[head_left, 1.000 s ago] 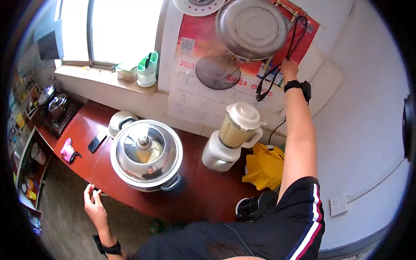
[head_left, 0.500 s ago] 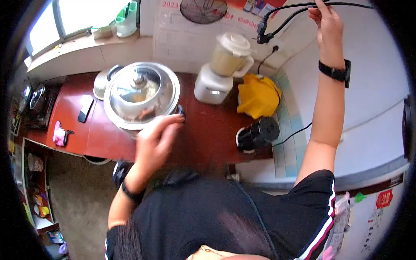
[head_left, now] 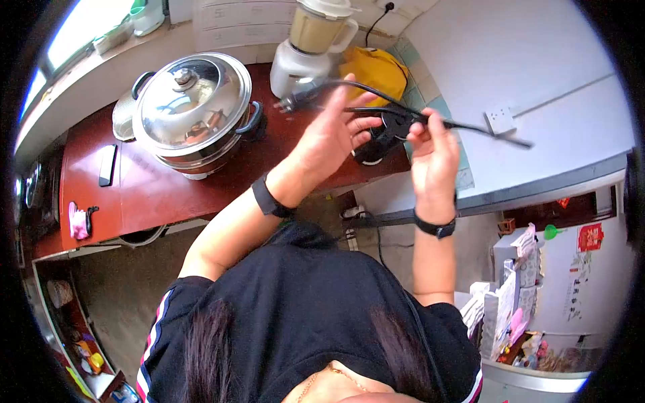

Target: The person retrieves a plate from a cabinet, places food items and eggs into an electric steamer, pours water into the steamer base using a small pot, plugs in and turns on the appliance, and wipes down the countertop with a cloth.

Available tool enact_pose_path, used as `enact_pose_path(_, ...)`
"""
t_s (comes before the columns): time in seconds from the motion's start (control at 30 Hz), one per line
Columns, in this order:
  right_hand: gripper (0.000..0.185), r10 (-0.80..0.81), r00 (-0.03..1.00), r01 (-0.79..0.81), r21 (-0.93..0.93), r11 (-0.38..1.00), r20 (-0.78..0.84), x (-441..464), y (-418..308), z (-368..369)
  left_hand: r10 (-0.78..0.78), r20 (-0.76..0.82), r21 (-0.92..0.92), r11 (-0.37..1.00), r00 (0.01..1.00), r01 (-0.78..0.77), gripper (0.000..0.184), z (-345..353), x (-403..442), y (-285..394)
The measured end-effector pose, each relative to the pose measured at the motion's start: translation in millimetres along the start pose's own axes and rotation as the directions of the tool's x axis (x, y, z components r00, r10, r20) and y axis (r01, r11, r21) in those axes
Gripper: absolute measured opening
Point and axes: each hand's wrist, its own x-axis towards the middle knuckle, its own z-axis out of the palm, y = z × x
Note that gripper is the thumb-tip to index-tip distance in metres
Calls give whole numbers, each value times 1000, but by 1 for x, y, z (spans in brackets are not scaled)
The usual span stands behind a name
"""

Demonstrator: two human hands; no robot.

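Note:
A folded black power cord [head_left: 484, 129] is pinched in the fingers of my right hand [head_left: 435, 158], above the front right of the table. Its plug end [head_left: 299, 99], blurred by motion, points left in front of the blender. My left hand [head_left: 329, 138] is just below the cord with its fingers spread; whether a fingertip touches the cord I cannot tell. To the left, a large steel steamer pot [head_left: 195, 107] with a domed lid and dark handles stands on the red table [head_left: 144, 201]. A black appliance [head_left: 376, 144] lies partly hidden behind my hands.
A white blender [head_left: 295, 67] with pale contents stands at the back beside a yellow cloth [head_left: 376, 77]. A phone [head_left: 107, 164] and a small pink item [head_left: 79, 221] lie at the left. A white socket [head_left: 499, 121] is on the right-hand wall.
My right hand has come down and left with the cord, from high at the right. My left hand has moved from the pot's handle side to the cord. The view has tilted downward.

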Motion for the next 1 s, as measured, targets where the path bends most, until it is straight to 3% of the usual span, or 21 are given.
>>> enact_pose_path(0.07,22,182,980,-165,182,969,-83,-18,24,-21,41,75,33,999,996,-43,54,-4,7,1)
enact_pose_path(0.17,19,446,894,-389,426,817,-39,-35,46,-42,29,37,179,983,999,-35,31,-5,13,-6)
enact_pose_path(0.27,21,647,760,-639,245,729,58,-47,44,-53,16,-59,326,945,998,4,15,0,12,-16)
enact_pose_path(0.3,21,618,772,-627,25,778,149,-54,38,-54,9,-92,401,916,996,29,14,-1,14,-19)
enact_pose_path(0.37,19,326,941,-270,-377,886,93,-55,31,-36,-29,-163,540,834,986,114,16,5,15,-22)
enact_pose_path(0.4,18,164,980,-76,-557,827,110,-59,27,-24,-2,-126,621,779,992,81,16,2,17,-31)
enact_pose_path(0.47,25,-137,965,254,-674,694,222,-47,23,-7,38,-33,763,647,999,1,17,-8,22,-49)
enact_pose_path(0.5,29,-179,950,312,-771,555,256,-42,18,0,151,138,890,414,979,-190,9,-11,19,-53)
enact_pose_path(0.57,36,-295,894,425,-847,321,337,-31,17,12,215,405,914,-72,889,-399,14,-29,30,-71)
enact_pose_path(0.6,40,-370,847,483,-843,236,382,-25,22,14,109,537,821,-294,837,-488,10,-37,34,-73)
enact_pose_path(0.63,42,-271,928,346,-862,370,256,-25,27,15,160,492,869,-148,856,-472,7,-30,31,-72)
enact_pose_path(0.67,43,-285,918,371,-850,375,275,-22,30,13,210,445,890,4,871,-456,4,-24,29,-70)
enact_pose_path(0.73,46,-312,896,423,-821,383,316,-14,35,11,220,438,898,-66,872,-434,4,-25,30,-70)
enact_pose_path(0.77,47,-401,855,468,-822,325,329,-13,33,13,221,416,909,-65,882,-412,4,-27,31,-70)
enact_pose_path(0.83,50,-564,745,538,-820,195,355,-15,25,21,195,296,945,81,935,-316,5,-31,32,-75)
enact_pose_path(0.93,54,-446,764,448,-880,-155,467,-18,18,20,179,503,864,-67,846,-499,7,-24,33,-75)
enact_pose_path(0.97,50,-444,754,478,-868,-136,485,-14,25,14,172,449,887,28,877,-460,9,-22,32,-75)
enact_pose_path(1.0,47,-454,735,496,-856,-146,504,-13,32,9,182,448,887,29,875,-461,11,-21,31,-76)
